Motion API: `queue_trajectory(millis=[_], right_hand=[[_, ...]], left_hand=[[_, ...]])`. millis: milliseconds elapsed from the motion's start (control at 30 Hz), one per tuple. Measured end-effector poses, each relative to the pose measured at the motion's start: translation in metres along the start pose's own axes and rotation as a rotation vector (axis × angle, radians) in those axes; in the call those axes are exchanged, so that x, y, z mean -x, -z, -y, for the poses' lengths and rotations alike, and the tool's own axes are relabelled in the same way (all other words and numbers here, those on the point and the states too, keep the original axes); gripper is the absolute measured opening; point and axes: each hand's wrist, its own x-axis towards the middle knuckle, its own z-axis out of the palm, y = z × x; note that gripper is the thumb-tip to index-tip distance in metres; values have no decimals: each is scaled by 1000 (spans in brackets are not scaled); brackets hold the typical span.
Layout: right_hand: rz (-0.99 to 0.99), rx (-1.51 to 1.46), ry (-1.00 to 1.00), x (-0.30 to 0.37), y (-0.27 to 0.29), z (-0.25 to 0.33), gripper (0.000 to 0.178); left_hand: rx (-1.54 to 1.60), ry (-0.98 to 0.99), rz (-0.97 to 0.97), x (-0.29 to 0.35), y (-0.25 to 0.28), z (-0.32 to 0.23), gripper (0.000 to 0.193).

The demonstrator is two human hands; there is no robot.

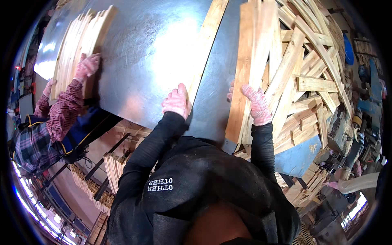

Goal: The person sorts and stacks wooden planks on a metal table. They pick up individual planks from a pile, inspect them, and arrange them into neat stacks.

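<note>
My left hand (176,101), in a pink and white glove, is closed at the near end of a long wooden board (206,43) that lies on the shiny metal tabletop (130,77). Its fingertips rest along the board's left side. Farther right, my right hand (258,105), gloved alike, grips a wooden plank (241,73). Pink glove shows on both sides of this plank, and paler wood beside it is slightly blurred. How many pieces the right hand holds, I cannot tell.
A large jumbled pile of wooden strips (314,83) lies to the right. At the left, a co-worker's gloved hands (87,67) hold a row of upright strips (77,49). Below the table stand stacked slats (114,167); a pale hose (359,183) runs at lower right.
</note>
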Motion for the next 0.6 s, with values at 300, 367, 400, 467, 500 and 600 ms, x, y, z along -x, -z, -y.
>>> queue_trajectory(millis=[300,367,400,467,500,600], right_hand=[[472,824,-187,14,-35,-6,49],[499,757,-265,9,-32,-12,50],[521,720,-302,5,-31,-18,51],[580,812,-246,-1,-30,-28,53],[612,859,-220,-4,-32,-31,54],[700,730,28,-19,-27,-9,63]], left_hand=[[-417,-1122,-1001,-14,76,-2,69],[-339,-1290,-856,-24,89,20,57],[-437,-1301,-818,-25,93,35,53],[-528,-1335,-716,-24,99,53,40],[-565,-1326,-657,-21,101,62,35],[-660,-1153,-855,-15,124,114,31]])
